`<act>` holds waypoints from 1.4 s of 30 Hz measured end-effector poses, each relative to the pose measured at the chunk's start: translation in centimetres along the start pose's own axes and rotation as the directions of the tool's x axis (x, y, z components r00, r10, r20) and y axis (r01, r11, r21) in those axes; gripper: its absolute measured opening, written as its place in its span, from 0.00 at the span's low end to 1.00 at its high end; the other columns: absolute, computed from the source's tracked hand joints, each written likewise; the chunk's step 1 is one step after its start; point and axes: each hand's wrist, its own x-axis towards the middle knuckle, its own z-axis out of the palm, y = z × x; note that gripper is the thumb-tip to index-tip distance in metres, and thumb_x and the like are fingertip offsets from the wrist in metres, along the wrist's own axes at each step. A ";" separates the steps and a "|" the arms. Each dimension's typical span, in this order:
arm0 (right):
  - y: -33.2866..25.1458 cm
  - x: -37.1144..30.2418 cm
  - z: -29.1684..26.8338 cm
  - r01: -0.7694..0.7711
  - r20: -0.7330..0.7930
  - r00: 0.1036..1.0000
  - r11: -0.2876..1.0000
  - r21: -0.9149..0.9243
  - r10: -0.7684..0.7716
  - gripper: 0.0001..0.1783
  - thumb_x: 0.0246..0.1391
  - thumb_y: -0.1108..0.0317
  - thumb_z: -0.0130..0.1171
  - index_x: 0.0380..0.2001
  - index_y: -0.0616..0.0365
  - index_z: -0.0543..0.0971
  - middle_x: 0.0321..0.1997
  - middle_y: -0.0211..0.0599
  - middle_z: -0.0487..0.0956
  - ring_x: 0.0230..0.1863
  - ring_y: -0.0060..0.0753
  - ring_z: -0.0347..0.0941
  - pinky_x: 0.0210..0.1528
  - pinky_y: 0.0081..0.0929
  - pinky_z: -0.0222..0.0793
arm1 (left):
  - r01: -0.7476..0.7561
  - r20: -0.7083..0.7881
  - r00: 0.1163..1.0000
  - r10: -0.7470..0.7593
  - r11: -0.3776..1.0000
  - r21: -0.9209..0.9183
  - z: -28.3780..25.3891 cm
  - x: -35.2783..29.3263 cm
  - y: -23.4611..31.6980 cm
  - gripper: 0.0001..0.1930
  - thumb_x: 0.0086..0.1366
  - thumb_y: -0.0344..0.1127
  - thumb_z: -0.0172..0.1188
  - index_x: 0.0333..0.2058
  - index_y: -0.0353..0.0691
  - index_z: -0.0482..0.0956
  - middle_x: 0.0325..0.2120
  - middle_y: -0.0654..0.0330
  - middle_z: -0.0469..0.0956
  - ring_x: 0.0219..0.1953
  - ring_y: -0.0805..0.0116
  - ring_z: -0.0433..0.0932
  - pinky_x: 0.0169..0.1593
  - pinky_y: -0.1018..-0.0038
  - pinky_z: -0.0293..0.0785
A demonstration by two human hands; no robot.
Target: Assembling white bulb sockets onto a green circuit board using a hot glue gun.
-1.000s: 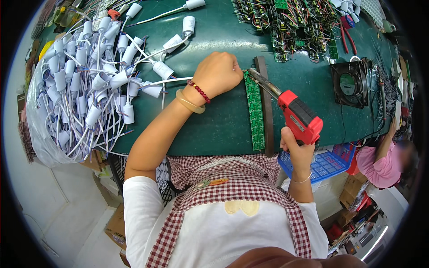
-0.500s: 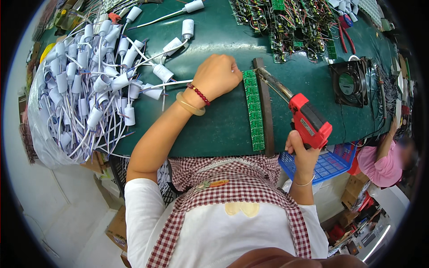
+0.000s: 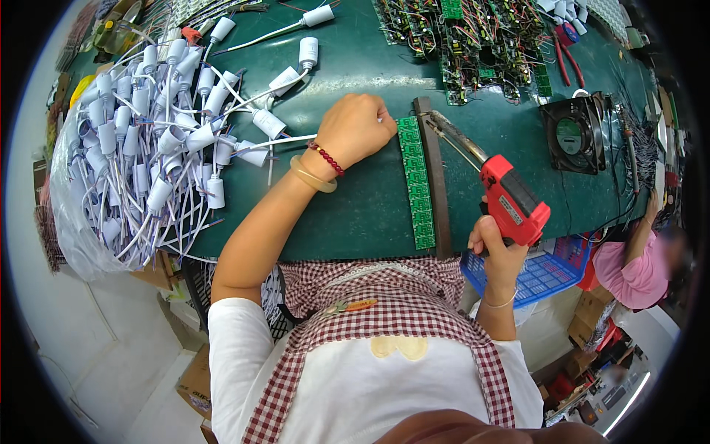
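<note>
The green board strip (image 3: 416,189) lies on the worktop (image 3: 333,226), along the left side of 1 dark bar (image 3: 436,177). The right hand (image 3: 503,255) grips the red soldering gun (image 3: 512,198); its tip is over the bar, just off the strip. The left hand (image 3: 356,132) is curled near the strip's far end, but what it holds I cannot tell. The work looks unfinished: many white sockets (image 3: 158,194) lie piled at left; finished joints are too small to judge.
</note>
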 end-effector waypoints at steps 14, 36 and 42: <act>0.0 -0.4 -0.9 0.129 0.001 0.992 0.990 0.062 -0.129 0.18 0.55 0.72 0.54 0.47 0.71 0.69 0.16 0.35 0.69 0.13 0.21 0.62 0.18 0.22 0.65 | 0.071 0.071 0.995 -0.067 0.996 -0.048 -0.6 -0.9 0.6 0.11 0.56 0.35 0.55 0.27 0.30 0.77 0.21 0.46 0.79 0.25 0.49 0.78 0.33 0.62 0.74; -0.1 -1.7 -3.9 0.259 -0.144 0.962 0.946 0.195 -0.233 0.17 0.56 0.74 0.52 0.47 0.71 0.67 0.15 0.34 0.68 0.12 0.21 0.61 0.17 0.22 0.65 | -0.356 -0.371 0.857 0.358 0.931 0.078 -5.7 3.3 -4.3 0.17 0.60 0.33 0.57 0.48 0.38 0.74 0.44 0.54 0.76 0.47 0.55 0.75 0.51 0.65 0.70; -0.7 -1.2 -3.7 0.267 -0.117 0.962 0.938 0.223 -0.246 0.16 0.56 0.73 0.52 0.46 0.72 0.67 0.15 0.34 0.68 0.12 0.20 0.60 0.17 0.22 0.65 | 0.128 -0.323 0.942 0.093 0.789 0.601 -6.8 2.6 -5.0 0.15 0.60 0.45 0.58 0.39 0.42 0.76 0.37 0.57 0.78 0.43 0.55 0.75 0.45 0.58 0.65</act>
